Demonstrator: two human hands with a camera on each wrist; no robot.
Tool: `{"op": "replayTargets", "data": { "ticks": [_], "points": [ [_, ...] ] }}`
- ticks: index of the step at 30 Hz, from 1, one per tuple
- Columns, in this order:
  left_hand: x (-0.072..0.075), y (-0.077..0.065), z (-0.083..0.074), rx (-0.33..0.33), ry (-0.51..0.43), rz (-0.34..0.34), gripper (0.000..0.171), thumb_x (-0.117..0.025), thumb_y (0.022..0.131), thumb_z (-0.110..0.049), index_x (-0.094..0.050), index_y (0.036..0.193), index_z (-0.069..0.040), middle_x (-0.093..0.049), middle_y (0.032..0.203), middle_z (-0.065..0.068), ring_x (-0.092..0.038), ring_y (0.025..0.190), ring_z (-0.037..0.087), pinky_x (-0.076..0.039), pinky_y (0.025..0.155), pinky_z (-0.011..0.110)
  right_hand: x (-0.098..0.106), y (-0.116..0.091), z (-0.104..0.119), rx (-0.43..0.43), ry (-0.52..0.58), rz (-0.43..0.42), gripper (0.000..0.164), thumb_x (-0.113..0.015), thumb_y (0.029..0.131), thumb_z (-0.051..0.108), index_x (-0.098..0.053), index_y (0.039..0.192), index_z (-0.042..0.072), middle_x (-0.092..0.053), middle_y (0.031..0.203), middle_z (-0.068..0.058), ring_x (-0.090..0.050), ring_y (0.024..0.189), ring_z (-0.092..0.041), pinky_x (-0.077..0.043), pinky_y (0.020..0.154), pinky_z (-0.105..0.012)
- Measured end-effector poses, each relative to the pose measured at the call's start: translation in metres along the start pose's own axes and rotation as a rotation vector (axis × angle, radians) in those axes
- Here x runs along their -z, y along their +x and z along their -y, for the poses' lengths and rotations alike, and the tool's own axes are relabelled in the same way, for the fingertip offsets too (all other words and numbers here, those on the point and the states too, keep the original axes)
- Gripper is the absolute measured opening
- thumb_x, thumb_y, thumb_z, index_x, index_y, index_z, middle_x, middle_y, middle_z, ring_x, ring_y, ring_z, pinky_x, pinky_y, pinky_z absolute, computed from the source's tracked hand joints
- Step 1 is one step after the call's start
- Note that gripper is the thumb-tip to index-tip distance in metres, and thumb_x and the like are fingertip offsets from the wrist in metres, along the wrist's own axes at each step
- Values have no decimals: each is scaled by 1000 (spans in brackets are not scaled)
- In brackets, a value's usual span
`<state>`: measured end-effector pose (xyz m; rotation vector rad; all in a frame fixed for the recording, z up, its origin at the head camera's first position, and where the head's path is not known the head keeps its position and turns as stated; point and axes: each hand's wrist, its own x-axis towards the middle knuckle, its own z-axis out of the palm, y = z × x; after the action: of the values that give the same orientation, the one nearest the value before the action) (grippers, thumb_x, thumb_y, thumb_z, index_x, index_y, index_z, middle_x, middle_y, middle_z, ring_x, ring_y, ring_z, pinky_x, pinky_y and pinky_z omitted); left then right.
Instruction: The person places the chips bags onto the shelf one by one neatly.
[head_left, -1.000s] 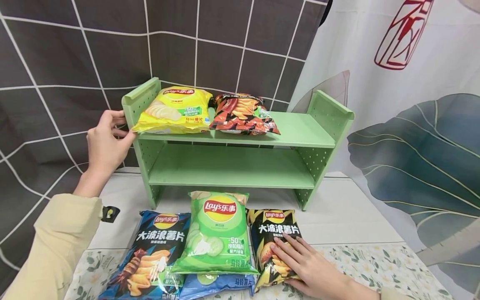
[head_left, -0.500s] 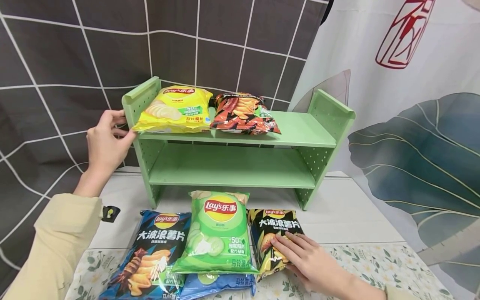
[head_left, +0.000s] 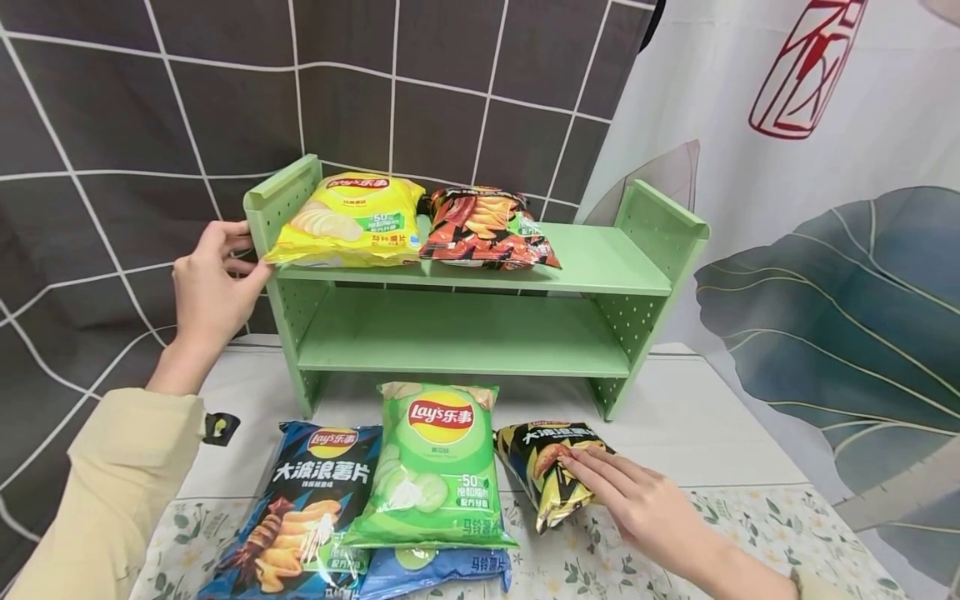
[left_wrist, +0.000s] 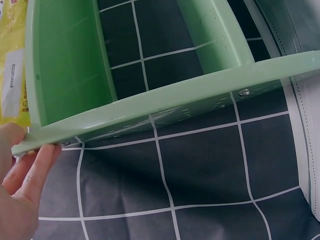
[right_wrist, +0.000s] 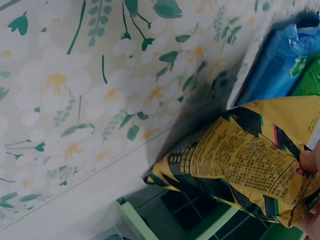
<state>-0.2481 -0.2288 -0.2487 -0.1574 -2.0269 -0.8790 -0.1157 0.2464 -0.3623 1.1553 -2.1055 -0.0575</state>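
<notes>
My left hand (head_left: 213, 287) grips the left side panel of the green shelf rack (head_left: 465, 329), thumb at the front edge and fingers on its outer face. The left wrist view also shows those fingers (left_wrist: 37, 167) against the panel. On the right, my right hand (head_left: 641, 500) holds a black-and-gold chip bag (head_left: 551, 462), its fingers on the front face. The right wrist view shows the bag's printed back (right_wrist: 240, 160) with the thumb pressed on it. The bag is tilted, lower end raised off the table.
On the upper shelf lie a yellow chip bag (head_left: 356, 221) and a red-and-black one (head_left: 487, 225). A green bag (head_left: 435, 467) overlaps a blue bag (head_left: 442, 571) on the table, beside a dark blue bag (head_left: 307, 508). A dark grid curtain (head_left: 450, 100) hangs behind.
My right hand has closed round the black-and-gold chip bag and tipped its lower end up, shifting it slightly right. The left hand stays on the rack panel.
</notes>
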Motion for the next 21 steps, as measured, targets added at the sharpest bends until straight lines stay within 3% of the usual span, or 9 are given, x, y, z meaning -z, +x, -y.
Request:
{"op": "replayTargets", "data": {
  "ticks": [4, 9, 14, 17, 21],
  "points": [
    [0, 0, 0, -1, 1, -5, 39, -67, 86, -13, -57, 120, 2, -68, 114, 21, -38, 66, -35, -29, 65, -5, 6, 1, -2, -16, 12, -4, 54, -19, 89, 1, -64, 121, 3, -70, 113, -11, -69, 97, -26, -55, 75, -36],
    [1, 1, -1, -3, -3, -11, 38, -68, 85, -13, -57, 119, 2, -68, 113, 21, -39, 66, -35, -30, 66, -5, 14, 2, -3, -18, -9, 2, 56, -17, 90, 2, -64, 121, 4, -70, 114, -11, -68, 99, -26, -55, 74, -36],
    [1, 0, -1, -1, -2, -7, 38, -68, 86, -13, -57, 119, 2, -68, 113, 21, -39, 66, -35, -29, 66, -5, 20, 6, -6, 10, -58, -79, 52, -21, 93, -1, -67, 116, 5, -71, 111, -10, -68, 99, -26, -54, 72, -37],
    [0, 0, 0, -1, -2, -7, 38, -68, 86, -13, -57, 119, 2, -68, 113, 21, -38, 66, -35, -29, 66, -5, 26, 9, -9, 19, -64, -143, 48, -23, 97, 0, -69, 114, 5, -71, 111, -11, -62, 115, -22, -49, 94, -29],
    [0, 0, -1, 5, 2, -6, 38, -67, 86, -12, -57, 119, 2, -68, 113, 22, -38, 66, -35, -29, 65, -5, 39, 15, -11, 51, -54, -182, 42, -27, 103, 4, -68, 113, 3, -68, 121, -12, -42, 137, -14, -23, 114, -22]
  ]
}}
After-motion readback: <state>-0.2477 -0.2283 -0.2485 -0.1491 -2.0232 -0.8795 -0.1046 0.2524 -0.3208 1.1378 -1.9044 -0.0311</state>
